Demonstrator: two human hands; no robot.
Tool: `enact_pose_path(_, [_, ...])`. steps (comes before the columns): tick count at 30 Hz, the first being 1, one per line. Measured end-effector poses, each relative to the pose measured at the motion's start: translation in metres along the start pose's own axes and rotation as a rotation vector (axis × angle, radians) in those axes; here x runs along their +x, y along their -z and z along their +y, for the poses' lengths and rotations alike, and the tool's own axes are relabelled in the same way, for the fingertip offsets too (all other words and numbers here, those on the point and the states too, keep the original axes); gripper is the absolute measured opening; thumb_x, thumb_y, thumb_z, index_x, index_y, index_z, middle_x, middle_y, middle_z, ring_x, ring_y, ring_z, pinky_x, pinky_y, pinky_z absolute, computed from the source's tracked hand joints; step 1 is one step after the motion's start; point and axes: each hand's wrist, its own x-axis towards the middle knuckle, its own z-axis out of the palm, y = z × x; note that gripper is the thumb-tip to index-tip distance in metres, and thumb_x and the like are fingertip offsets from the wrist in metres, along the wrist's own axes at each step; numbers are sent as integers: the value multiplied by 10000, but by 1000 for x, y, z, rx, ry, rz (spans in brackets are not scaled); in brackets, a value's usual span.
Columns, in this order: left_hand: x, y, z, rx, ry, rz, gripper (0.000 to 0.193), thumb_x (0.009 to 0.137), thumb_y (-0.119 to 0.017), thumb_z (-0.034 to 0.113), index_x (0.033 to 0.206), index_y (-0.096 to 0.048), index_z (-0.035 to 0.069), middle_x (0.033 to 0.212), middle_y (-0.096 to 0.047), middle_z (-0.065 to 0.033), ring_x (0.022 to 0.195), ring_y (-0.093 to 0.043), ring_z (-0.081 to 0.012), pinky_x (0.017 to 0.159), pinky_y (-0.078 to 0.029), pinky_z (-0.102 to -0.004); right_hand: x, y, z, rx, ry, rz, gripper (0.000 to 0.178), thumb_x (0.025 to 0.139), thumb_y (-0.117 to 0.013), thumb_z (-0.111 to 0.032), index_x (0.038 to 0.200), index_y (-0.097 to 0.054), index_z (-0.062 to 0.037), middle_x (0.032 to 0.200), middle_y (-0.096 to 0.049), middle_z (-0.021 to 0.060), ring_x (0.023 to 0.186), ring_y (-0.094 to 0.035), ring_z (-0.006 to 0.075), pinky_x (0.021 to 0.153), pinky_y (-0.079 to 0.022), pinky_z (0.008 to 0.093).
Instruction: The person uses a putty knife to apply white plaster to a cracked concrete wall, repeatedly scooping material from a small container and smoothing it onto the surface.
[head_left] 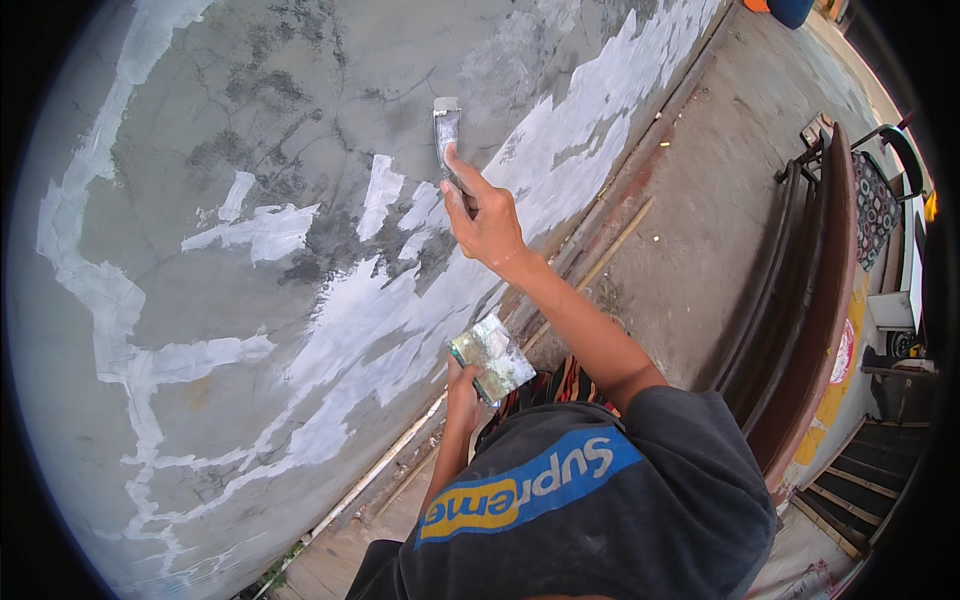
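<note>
Against the cracked grey wall (pixel 180 320), my right hand (pixel 488 222) is closed around the handle of a putty knife (pixel 448 130). Its blade touches or nearly touches the plaster, with a little pale paste at the tip; the exact contact cannot be told. Lower down, close to my body, my left hand (pixel 463 398) grips a small rectangular putty board (pixel 492 358) by its edge. Whitish filler smears cover the board's face. Fresh-looking white filler (pixel 350 310) lies in wide streaks and patches along the lower wall and over several cracks.
A long bamboo pole (pixel 615 248) lies on the concrete floor (pixel 690 250) by the wall's foot. To the right stands a brown wooden bench (pixel 815 320), with a patterned chair (pixel 875 210) behind it. Wooden slats (pixel 850 495) sit at the lower right.
</note>
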Motion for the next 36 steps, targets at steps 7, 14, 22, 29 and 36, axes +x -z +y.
enact_pose_path(7, [3, -1, -2, 5, 20, -12, 648, 807, -410, -35, 1441, -299, 42, 1294, -494, -117, 1140, -524, -239, 973, -463, -366, -27, 25, -1, -119, -8, -133, 454, 930, -607, -63, 1374, -517, -41, 524, -464, 53, 449, -372, 77, 438, -347, 260])
enact_pose_path(14, [7, -9, 5, -5, -4, -74, 612, 844, -416, -14, 1439, -292, 50, 1262, -510, -108, 1117, -540, -212, 935, -475, -350, 10, 14, -17, -50, -54, -88, 456, 959, -576, -76, 1403, -475, -46, 530, -492, 28, 442, -425, 72, 427, -361, 274])
enact_pose_path(22, [8, -8, 14, -98, -110, -30, 637, 830, -397, 4, 1454, -275, 48, 1278, -507, -124, 1159, -543, -230, 952, -497, -374, -40, 100, -37, 121, -465, -590, 425, 973, -535, -125, 1397, -510, -104, 682, -572, 63, 579, -522, 125, 579, -459, 313])
enact_pose_path(29, [-4, -29, 71, -294, -122, -122, 574, 847, -391, 69, 1417, -333, 36, 1258, -560, -154, 1070, -628, -249, 900, -557, -402, -81, 156, -42, -222, 63, -784, 448, 922, -581, -40, 1358, -570, -141, 772, -621, 102, 638, -564, 203, 590, -481, 322])
enact_pose_path(36, [-18, -48, 61, -472, -98, -73, 537, 851, -440, 133, 1371, -421, 1, 1221, -594, -152, 1072, -630, -264, 922, -543, -400, -68, 151, -57, -239, 220, -959, 643, 778, -642, 5, 1376, -549, -212, 779, -547, 88, 683, -584, 281, 587, -482, 381])
